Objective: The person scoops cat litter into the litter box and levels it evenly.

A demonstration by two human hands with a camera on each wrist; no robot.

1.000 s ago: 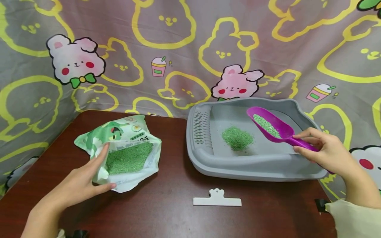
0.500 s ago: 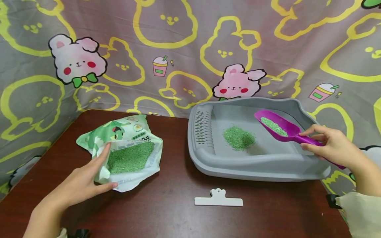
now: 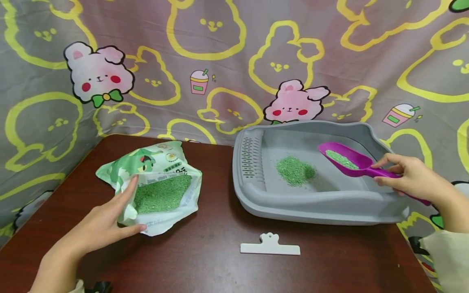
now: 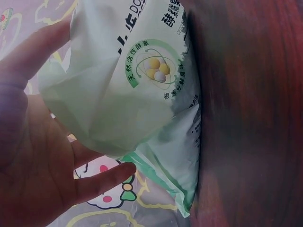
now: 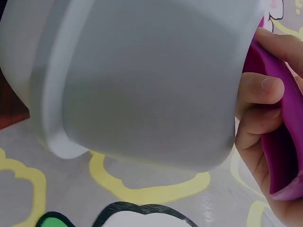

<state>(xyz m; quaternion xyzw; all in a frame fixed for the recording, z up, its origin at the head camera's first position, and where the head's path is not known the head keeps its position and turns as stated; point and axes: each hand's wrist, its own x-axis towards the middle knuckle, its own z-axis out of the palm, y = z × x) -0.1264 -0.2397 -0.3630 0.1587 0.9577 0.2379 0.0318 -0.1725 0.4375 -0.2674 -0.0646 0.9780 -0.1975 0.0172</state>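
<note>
My right hand (image 3: 421,179) grips the handle of a purple scoop (image 3: 360,162), which carries green granules (image 3: 340,158) above the right part of a grey litter tray (image 3: 311,203). In the right wrist view, curled fingers (image 5: 260,90) wrap the scoop's purple handle (image 5: 289,142). A pile of green granules (image 3: 293,170) lies on the tray's floor. At left, my left hand (image 3: 99,228) rests spread against the side of a green and white bag (image 3: 157,226), fingers fairly straight. The bag's mouth faces me, showing green granules (image 3: 161,195). Its printed side (image 4: 156,71) fills much of the left wrist view.
A white sealing clip (image 3: 270,246) lies on the dark wooden table (image 3: 205,260) in front of the tray. Behind hangs a patterned curtain (image 3: 220,40). The tray's left end has a slotted panel (image 3: 249,156).
My right hand and the scoop have moved right and slightly down over the tray, with the scoop lying flatter. The left hand stays against the bag. The head view has shifted slightly.
</note>
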